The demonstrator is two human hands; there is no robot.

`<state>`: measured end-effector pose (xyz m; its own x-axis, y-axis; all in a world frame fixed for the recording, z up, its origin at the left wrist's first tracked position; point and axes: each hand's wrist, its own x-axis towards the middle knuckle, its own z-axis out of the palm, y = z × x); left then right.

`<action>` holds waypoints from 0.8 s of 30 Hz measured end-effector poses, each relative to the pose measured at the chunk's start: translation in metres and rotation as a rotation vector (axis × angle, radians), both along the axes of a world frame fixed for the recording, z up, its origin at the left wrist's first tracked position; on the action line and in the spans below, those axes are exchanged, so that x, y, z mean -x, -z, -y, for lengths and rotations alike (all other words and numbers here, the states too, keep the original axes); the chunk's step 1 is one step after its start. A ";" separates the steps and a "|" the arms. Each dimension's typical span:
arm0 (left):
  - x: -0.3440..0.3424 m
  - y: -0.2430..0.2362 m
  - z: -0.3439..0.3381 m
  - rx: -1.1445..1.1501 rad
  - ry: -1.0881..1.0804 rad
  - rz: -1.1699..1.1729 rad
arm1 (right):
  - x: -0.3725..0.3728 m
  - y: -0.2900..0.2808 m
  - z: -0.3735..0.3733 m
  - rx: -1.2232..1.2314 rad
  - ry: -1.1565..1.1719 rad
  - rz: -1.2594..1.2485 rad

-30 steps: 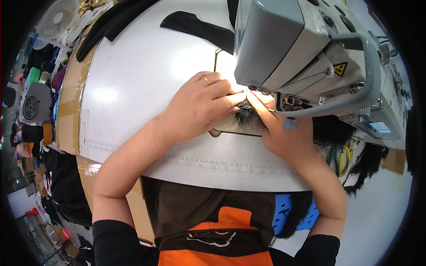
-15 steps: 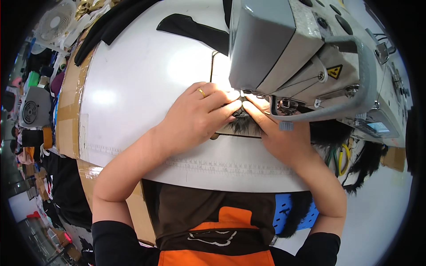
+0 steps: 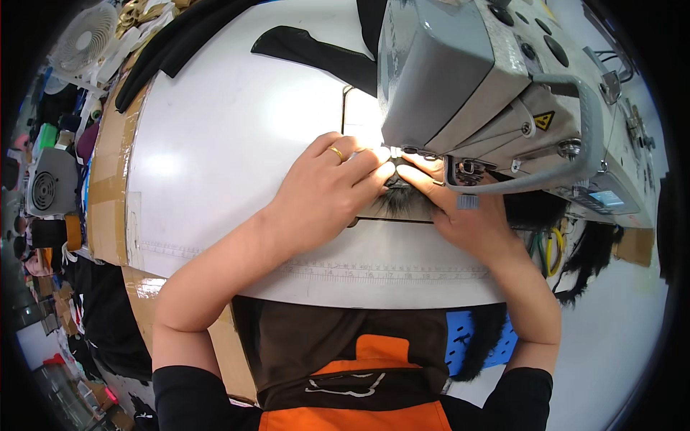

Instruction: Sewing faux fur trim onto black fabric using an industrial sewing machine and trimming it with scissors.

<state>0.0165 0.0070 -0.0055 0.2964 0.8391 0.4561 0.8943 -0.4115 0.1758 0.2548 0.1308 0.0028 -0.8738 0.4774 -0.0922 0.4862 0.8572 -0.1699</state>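
Observation:
A grey sewing machine (image 3: 438, 79) stands over the white table, and a bright light falls around its needle area. Just under its head lies a small piece of black furry fabric (image 3: 395, 202), long hairs hanging toward me. My left hand (image 3: 332, 188), a gold ring on one finger, presses the fabric's left side with fingers bent and close together. From the other side my right hand (image 3: 471, 219) reaches in, thumb and fingers pinching the fabric near the needle. The machine's guard bar covers part of that hand. The needle tip and the fabric's far edge are hidden.
Black cloth pieces (image 3: 313, 54) lie at the table's far side. Yellow-handled scissors (image 3: 554, 251) and black fur strips (image 3: 589, 258) are at the right. Cardboard (image 3: 108, 194) edges the table at left. A blue perforated basket (image 3: 460, 341) sits below the front edge.
The whole view has shifted slightly, so the machine sits a little further right in it. Both hands stay on the furry fabric by the needle, with barely any movement against it.

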 end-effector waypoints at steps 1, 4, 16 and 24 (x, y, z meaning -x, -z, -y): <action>0.001 0.000 0.000 0.010 0.007 0.017 | 0.002 -0.001 0.002 -0.002 -0.024 -0.013; 0.005 -0.007 0.003 0.051 0.021 -0.044 | 0.002 0.000 0.007 -0.057 -0.067 -0.069; -0.004 -0.007 0.006 0.015 -0.062 -0.184 | 0.007 0.001 0.004 -0.231 -0.153 -0.332; -0.014 -0.008 0.012 -0.021 -0.124 -0.180 | 0.010 0.006 0.006 -0.114 -0.101 -0.382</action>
<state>0.0304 -0.0051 0.0030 0.2701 0.8649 0.4231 0.9544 -0.2987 0.0014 0.2443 0.1247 -0.0033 -0.8780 0.3760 0.2961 0.3193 0.9211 -0.2229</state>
